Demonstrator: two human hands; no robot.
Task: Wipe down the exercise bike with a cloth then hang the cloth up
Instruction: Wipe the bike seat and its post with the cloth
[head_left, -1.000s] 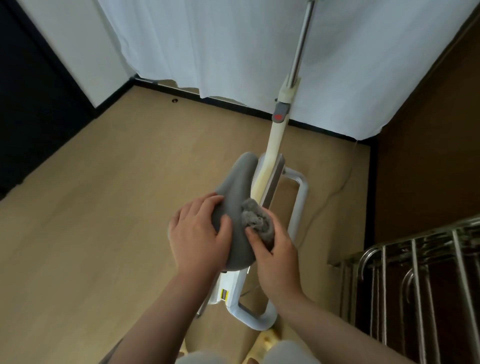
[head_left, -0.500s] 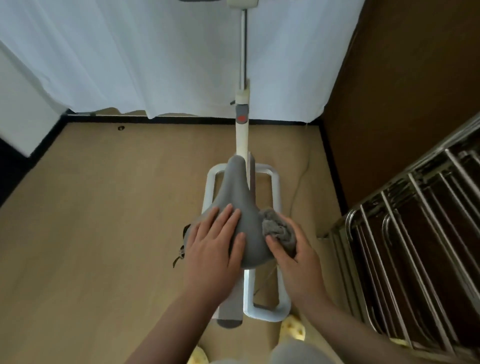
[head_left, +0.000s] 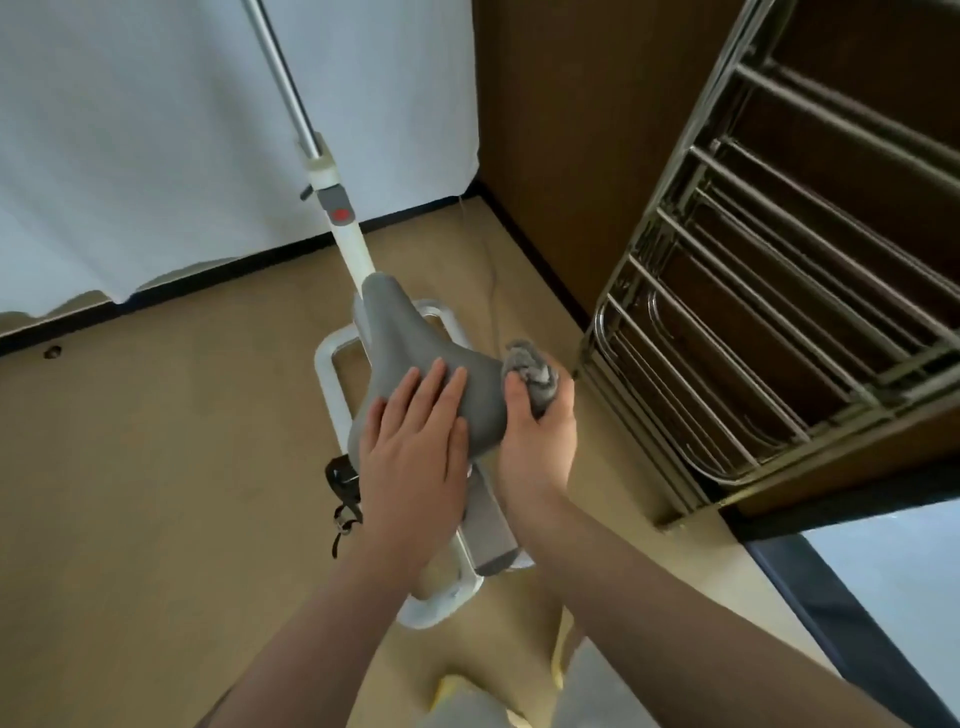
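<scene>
The exercise bike stands on the floor below me, with a grey saddle, a white frame and a white and chrome post rising toward the curtain. My left hand lies flat on the rear left of the saddle, fingers straight. My right hand grips a bunched grey cloth against the saddle's right rear edge. A black pedal with a strap pokes out below the saddle on the left.
A folded metal drying rack leans against the brown wall on the right, close to my right hand. A white curtain hangs behind the bike. Tan flooring spreads to the left. A thin cable runs along the floor.
My view has swung to the right, bringing the rack closer. The right hand has carried the cloth from the saddle's top to its right rear edge. The left hand stays on the saddle.
</scene>
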